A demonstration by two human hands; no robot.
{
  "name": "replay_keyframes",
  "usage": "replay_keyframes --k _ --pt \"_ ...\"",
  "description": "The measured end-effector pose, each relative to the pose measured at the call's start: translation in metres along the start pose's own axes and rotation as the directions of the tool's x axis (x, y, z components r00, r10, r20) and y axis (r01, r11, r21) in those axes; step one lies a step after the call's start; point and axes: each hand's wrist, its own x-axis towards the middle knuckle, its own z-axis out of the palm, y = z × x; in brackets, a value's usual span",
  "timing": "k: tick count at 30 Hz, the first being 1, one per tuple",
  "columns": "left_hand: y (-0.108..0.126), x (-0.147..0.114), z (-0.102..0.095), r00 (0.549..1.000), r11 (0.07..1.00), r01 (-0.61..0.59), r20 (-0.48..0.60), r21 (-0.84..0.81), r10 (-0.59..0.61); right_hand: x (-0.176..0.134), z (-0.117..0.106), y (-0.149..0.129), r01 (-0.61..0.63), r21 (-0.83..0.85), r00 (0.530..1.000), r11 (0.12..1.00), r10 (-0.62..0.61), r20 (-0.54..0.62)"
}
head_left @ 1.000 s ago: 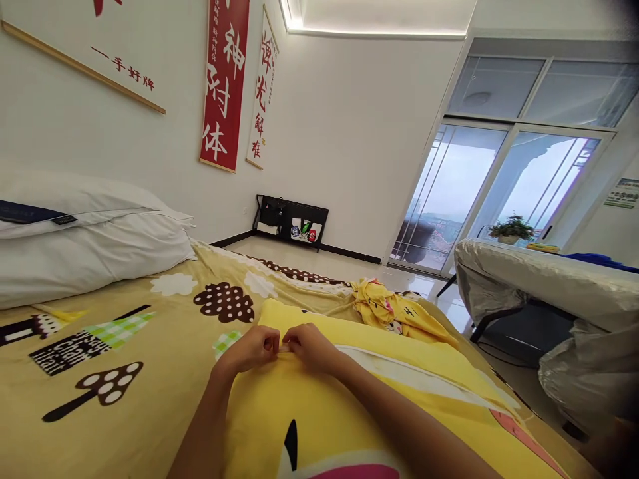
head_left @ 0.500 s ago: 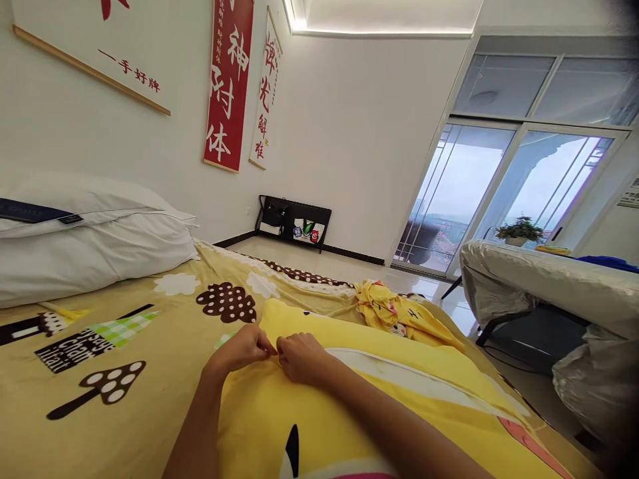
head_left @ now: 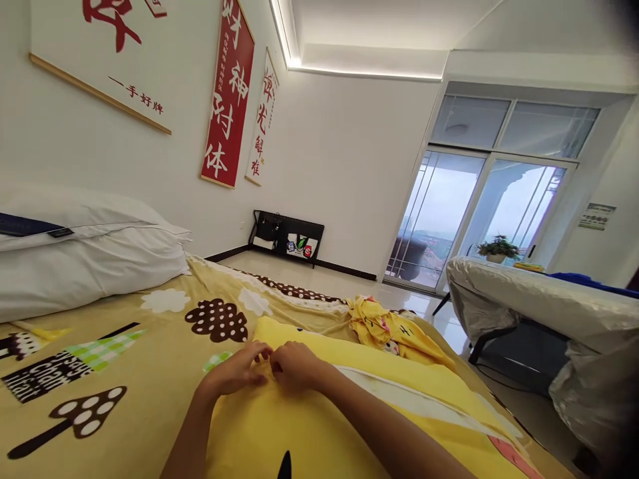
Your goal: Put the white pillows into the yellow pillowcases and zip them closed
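A yellow pillowcase [head_left: 299, 432] with a cartoon print lies on the bed in front of me, plumped out, and a white strip [head_left: 399, 386] shows along a long gap in it. Near its far left corner my left hand [head_left: 239, 368] is at the cloth, thumb and fingers apart. Right beside it, my right hand [head_left: 294, 366] has its fingers curled down onto the yellow cloth; its fingertips are partly hidden.
Stacked white pillows [head_left: 90, 259] lie on the left of the patterned bedsheet [head_left: 150, 399]. Crumpled yellow cloth [head_left: 384, 326] sits beyond the pillowcase. A plastic-covered table [head_left: 529, 293] with a potted plant [head_left: 499, 248] stands at right. A black rack [head_left: 287, 236] is by the wall.
My left hand's fingers have spread from a pinch on the cloth. The right hand stays curled at almost the same spot. The view has tilted up slightly.
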Motion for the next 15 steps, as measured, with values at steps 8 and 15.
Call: replay_keyframes --k 8,15 --pt "-0.008 0.008 0.009 0.996 0.996 -0.024 -0.085 -0.085 0.017 0.003 -0.014 -0.03 0.031 -0.115 1.0 0.993 -0.031 -0.003" --pt "-0.006 0.011 0.009 0.99 0.975 -0.135 -0.067 -0.175 0.125 0.003 -0.03 -0.027 -0.171 -0.026 0.985 0.985 0.171 0.01"
